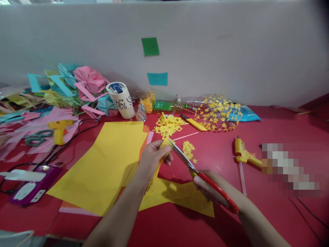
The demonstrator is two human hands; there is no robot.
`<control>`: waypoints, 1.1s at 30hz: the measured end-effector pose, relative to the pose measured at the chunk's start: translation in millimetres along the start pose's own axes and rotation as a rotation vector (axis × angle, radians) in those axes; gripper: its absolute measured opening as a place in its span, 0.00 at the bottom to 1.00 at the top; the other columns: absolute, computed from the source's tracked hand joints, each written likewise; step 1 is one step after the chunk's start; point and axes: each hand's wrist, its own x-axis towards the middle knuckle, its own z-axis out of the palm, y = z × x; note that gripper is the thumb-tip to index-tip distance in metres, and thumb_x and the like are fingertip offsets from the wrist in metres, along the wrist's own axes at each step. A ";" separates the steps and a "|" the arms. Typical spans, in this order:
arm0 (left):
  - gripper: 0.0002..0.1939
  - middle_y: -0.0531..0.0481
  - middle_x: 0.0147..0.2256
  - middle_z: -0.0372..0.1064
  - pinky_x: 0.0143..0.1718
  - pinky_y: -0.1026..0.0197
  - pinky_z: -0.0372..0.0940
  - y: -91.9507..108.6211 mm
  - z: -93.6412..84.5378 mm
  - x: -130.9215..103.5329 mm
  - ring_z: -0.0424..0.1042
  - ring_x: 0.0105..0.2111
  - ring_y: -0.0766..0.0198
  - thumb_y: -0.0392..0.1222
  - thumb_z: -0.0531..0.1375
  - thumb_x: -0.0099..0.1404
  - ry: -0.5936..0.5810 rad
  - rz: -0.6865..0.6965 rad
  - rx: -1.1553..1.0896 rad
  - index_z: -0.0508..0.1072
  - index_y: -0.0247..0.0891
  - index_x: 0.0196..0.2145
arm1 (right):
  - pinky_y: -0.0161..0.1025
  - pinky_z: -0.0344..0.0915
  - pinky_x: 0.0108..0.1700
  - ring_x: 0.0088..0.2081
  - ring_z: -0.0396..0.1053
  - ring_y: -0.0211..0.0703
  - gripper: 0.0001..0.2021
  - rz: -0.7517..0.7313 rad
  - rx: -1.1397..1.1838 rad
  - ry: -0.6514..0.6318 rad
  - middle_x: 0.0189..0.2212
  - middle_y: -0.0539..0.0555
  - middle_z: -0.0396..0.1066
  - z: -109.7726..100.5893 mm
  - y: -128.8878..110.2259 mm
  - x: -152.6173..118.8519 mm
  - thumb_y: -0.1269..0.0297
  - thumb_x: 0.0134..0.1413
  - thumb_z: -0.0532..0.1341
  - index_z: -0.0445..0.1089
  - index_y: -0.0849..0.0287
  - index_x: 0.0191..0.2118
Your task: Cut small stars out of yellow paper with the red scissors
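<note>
Table [290, 133] was smooth and red, backed by a pale wall [231, 51], and your big flat yellow sheets [102, 164] took up the left, stacked over orange and pink ones, probably to be within easy reach. A smaller yellow piece [190, 195] with crooked edges lay under your hands. Back right sat a clear plastic-looking dome [218, 113] dotted with yellow shapes, kinda bubble-like. Your right hand [209, 187] was wrapped round the red handles of the scissors [183, 157], metal blades angled away and leftward; couldn't tell if the blades were parted. Your left hand [153, 156] had thumb and fingers pinched on a yellow strip [166, 142], right at the scissor tips, presumably to keep something that floppy steady. Behind it, papery scraps [169, 125] with star-shaped holes made a loose heap, while the tiny pointy stars [189, 150] had their own pile beyond the blades, likely so the two didn't mix.
</note>
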 end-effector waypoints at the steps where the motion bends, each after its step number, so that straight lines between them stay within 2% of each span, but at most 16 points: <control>1: 0.09 0.52 0.18 0.71 0.19 0.67 0.62 1.4 -0.9 0.1 0.66 0.15 0.70 0.42 0.65 0.57 -0.010 -0.011 0.005 0.72 0.34 0.26 | 0.32 0.52 0.21 0.17 0.51 0.31 0.34 0.004 -0.014 -0.003 0.17 0.43 0.52 -1.1 -0.9 -0.2 0.26 0.48 0.52 0.60 0.58 0.26; 8: 0.09 0.52 0.18 0.71 0.19 0.67 0.63 8.6 -5.0 -0.9 0.66 0.15 0.70 0.41 0.65 0.57 -0.048 -0.042 0.034 0.72 0.34 0.24 | 0.31 0.51 0.19 0.18 0.51 0.31 0.35 0.024 -0.038 -0.028 0.16 0.43 0.53 -3.7 0.0 0.5 0.24 0.47 0.51 0.59 0.58 0.26; 18: 0.08 0.53 0.18 0.71 0.18 0.68 0.62 10.0 -9.9 0.7 0.66 0.15 0.71 0.40 0.64 0.57 -0.079 -0.067 0.057 0.72 0.33 0.25 | 0.29 0.49 0.19 0.19 0.48 0.29 0.32 -0.012 -0.019 -0.067 0.18 0.42 0.49 -4.4 4.4 2.5 0.28 0.51 0.52 0.54 0.57 0.24; 29: 0.08 0.52 0.18 0.71 0.18 0.68 0.61 8.9 -11.3 1.0 0.66 0.15 0.71 0.40 0.64 0.57 -0.086 -0.070 0.063 0.72 0.34 0.25 | 0.28 0.47 0.18 0.18 0.47 0.29 0.30 0.041 -0.001 -0.058 0.17 0.42 0.48 -3.0 7.6 4.6 0.30 0.52 0.55 0.55 0.57 0.25; 33: 0.09 0.50 0.21 0.73 0.23 0.65 0.64 7.1 -12.7 1.5 0.70 0.18 0.67 0.42 0.62 0.61 -0.117 -0.042 0.065 0.72 0.34 0.27 | 0.29 0.51 0.19 0.18 0.50 0.29 0.32 0.021 -0.028 -0.020 0.18 0.42 0.50 -3.6 5.8 4.1 0.28 0.50 0.54 0.56 0.57 0.25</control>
